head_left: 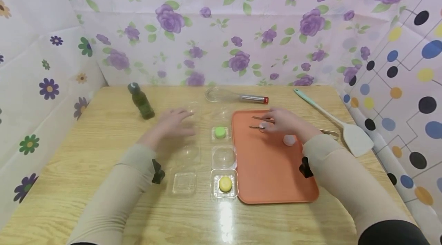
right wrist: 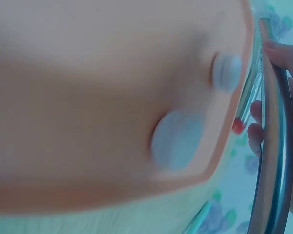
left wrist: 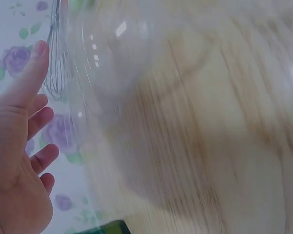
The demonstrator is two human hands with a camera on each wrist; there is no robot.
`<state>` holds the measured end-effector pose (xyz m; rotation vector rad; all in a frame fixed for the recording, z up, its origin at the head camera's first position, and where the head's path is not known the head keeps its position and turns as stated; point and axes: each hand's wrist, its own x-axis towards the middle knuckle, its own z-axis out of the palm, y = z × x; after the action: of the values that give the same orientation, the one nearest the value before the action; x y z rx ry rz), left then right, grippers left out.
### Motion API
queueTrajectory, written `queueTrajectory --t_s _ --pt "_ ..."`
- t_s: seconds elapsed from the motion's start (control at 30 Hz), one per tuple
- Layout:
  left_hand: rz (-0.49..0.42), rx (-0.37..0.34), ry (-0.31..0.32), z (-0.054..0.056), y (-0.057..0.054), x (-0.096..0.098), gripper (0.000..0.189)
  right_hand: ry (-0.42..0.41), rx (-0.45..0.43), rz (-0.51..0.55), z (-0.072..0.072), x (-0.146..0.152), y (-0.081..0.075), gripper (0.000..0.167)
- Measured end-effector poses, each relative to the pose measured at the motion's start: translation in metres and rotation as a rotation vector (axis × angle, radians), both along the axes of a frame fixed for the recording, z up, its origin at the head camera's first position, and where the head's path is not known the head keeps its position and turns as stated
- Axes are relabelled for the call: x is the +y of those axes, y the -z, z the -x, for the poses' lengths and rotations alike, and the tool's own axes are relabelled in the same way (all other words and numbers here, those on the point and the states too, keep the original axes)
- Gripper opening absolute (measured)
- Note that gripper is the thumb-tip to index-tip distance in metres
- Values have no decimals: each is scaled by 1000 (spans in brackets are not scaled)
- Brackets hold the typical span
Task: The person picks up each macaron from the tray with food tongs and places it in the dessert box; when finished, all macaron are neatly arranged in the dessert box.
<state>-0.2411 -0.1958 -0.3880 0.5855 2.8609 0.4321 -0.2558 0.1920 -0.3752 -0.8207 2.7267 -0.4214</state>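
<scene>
My right hand (head_left: 284,120) grips metal tongs (right wrist: 278,146), whose two spread tips reach over the far part of the orange tray (head_left: 272,176). Two pale round macarons lie on that tray: one (head_left: 264,126) by the tong tips, the other (head_left: 289,140) below the hand. My left hand (head_left: 172,122), blurred, hovers over the left-hand clear plastic lids with its fingers extended and nothing held. In the left wrist view a clear plastic lid (left wrist: 107,63) is beside the fingers; contact cannot be told. A green macaron (head_left: 220,132) and a yellow macaron (head_left: 225,184) sit in clear boxes.
A whisk (head_left: 241,97) lies along the back of the table. At the left stands a dark green bottle (head_left: 141,101). A spatula (head_left: 355,137) with a pale green handle lies right of the tray. Another clear box (head_left: 223,157) sits between the two macaron boxes.
</scene>
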Motion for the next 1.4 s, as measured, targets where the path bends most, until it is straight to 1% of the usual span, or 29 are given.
queueTrajectory --t_s 0.17,0.23,0.33,0.47,0.67,0.8,1.0,1.23,1.4 --pt "20 -4 14 -1 3 -14 76 20 -2 -7 -3 17 3 44" --pt "16 -15 8 -2 3 -18 75 25 -5 -7 -3 22 4 43" --pt "19 -22 3 -3 3 -23 74 36 -9 -7 -3 27 6 44" --pt "40 -17 0 -3 4 -27 75 29 -14 -16 -1 29 8 43" --pt "35 -14 -5 -4 5 -28 75 32 -17 -53 0 30 12 44" --pt "51 -19 -6 -4 6 -28 75 26 -18 -46 0 30 15 41" --pt "55 -28 4 -4 8 -27 74 10 8 -41 0 30 20 38" --pt "49 -33 16 -1 12 -27 73 15 23 -2 4 25 19 35" --pt "45 -29 15 0 14 -26 73 38 -2 10 9 13 16 41"
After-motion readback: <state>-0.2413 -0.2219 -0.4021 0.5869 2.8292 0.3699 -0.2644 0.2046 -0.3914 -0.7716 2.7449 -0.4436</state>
